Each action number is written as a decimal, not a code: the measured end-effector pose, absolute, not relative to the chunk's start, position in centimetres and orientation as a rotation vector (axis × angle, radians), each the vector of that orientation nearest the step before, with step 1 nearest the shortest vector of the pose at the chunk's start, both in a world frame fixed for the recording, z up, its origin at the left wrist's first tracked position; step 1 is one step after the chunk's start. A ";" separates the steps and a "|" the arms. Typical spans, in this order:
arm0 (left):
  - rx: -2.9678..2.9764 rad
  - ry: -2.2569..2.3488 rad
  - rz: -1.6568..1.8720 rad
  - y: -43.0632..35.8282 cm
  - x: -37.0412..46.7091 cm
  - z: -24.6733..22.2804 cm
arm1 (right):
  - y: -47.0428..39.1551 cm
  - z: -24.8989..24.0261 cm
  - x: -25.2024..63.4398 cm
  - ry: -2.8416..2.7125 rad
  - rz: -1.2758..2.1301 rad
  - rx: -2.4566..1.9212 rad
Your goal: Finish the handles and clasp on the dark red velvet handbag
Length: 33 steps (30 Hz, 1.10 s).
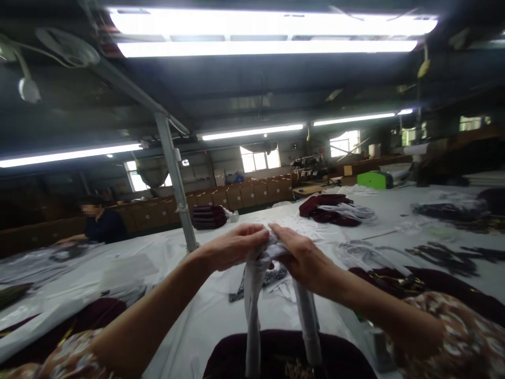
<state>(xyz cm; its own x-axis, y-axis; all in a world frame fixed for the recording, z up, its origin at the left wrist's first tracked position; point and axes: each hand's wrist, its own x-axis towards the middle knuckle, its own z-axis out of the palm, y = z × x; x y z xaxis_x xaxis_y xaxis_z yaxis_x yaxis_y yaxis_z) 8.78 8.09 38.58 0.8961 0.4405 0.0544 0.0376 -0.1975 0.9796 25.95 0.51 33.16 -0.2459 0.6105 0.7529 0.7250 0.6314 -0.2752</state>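
Observation:
Straight ahead, a dark maroon bag (229,353) stands at the bottom edge, its handle (252,310) wrapped in thin white material and pulled upright into a loop. At the top of that loop my left hand (240,245) closes its fingers on the wrapped handle. My right hand (303,258) grips the same spot from the other side, the fingertips of both hands almost meeting. Part of the wrapping between the fingers is hidden. Gold-coloured hardware or lettering on the bag's front is too blurred to read.
Behind the hands, maroon bags lie in a stack (209,217) and a heap (327,208) on the white table (165,326). More bags (442,284) sit at right. A metal post (173,179) rises left of centre. Farther left is a co-worker (104,223).

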 end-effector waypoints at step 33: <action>1.425 0.472 0.515 -5.9 2.8 37.9 | -15.1 37.4 21.5 -2.306 -0.568 -1.078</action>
<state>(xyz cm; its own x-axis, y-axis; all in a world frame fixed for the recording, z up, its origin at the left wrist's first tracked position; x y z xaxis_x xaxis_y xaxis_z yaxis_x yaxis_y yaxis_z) 2.83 -5.94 37.88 0.8028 0.5962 -0.0015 -0.0531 0.0741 0.9958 21.47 -15.11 37.41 -0.5428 0.5694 0.6174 0.7911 0.5934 0.1483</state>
